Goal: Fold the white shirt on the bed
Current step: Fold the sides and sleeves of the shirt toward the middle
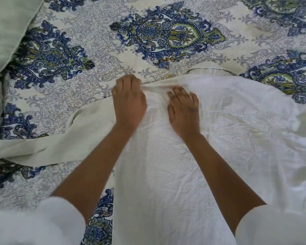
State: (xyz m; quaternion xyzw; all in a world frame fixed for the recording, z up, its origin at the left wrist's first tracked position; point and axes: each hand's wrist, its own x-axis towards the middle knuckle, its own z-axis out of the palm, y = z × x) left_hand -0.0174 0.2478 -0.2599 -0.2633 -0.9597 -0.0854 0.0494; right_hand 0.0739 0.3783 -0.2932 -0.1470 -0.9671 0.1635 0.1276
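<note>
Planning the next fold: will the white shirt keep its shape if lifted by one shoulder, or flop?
Likely floppy: the shirt wrinkles and bunches where the left hand grips it. Probably light and thin: its sleeve lies limp, following the bedspread.

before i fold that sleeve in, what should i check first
1. Grip: the left hand has its fingers curled into the white shirt at the shoulder: ok.
2. Anchor: the right hand lies flat on the shirt beside it, fingers spread: ok.
3. Is the sleeve straight? It trails off to the left over the bedspread, bent and creased: not ok.
4. Is the shirt body smooth? There are wrinkles, mostly on the right side: not ok.
5. Is the collar flat? Only its edge shows: cannot tell.
</note>
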